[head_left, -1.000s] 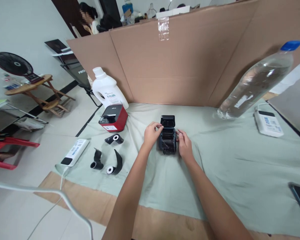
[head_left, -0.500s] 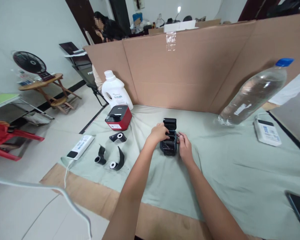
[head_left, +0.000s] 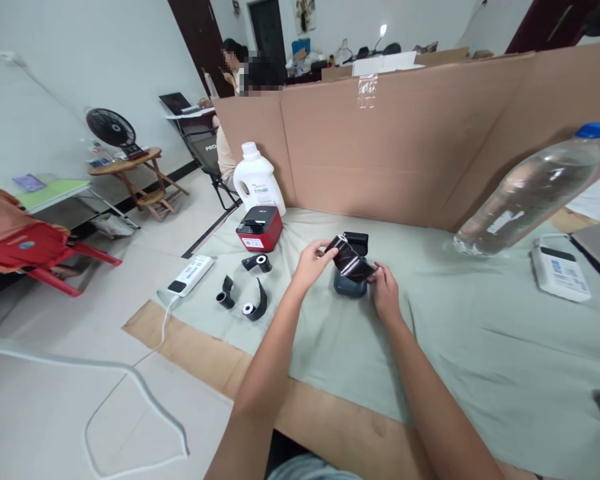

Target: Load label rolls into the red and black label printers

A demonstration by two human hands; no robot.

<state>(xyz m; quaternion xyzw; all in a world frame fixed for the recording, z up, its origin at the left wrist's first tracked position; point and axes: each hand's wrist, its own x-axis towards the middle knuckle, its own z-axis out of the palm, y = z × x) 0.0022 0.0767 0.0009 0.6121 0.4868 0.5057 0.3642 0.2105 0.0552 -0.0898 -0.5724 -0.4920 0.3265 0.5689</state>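
Note:
Just above a small dark printer (head_left: pixel 350 287), a roll of shiny black paper (head_left: pixel 350 259) is held up between my hands. My left hand (head_left: pixel 314 261) pinches the roll at its upper left end. My right hand (head_left: pixel 385 288) has its fingers closed on the paper's loose lower right end. Behind the roll, the printer's black lid (head_left: pixel 357 243) stands raised; the paper hides most of the printer's inside. Further left on the cloth lie three partly unrolled black rolls: one (head_left: pixel 257 263) at the back, one (head_left: pixel 225 293) at the left and one (head_left: pixel 256 303) nearer me.
A red and black box-shaped device (head_left: pixel 260 230) stands before a white jug (head_left: pixel 259 180). White power strips lie left (head_left: pixel 191 275) and right (head_left: pixel 561 270) on the green cloth (head_left: pixel 460 347). A large water bottle (head_left: pixel 530 193) leans against the cardboard wall (head_left: pixel 370 153). Someone sits beyond it.
The black roll has come up out of the open printer into both hands, with a length of paper stretched between them. The view has swung a little left.

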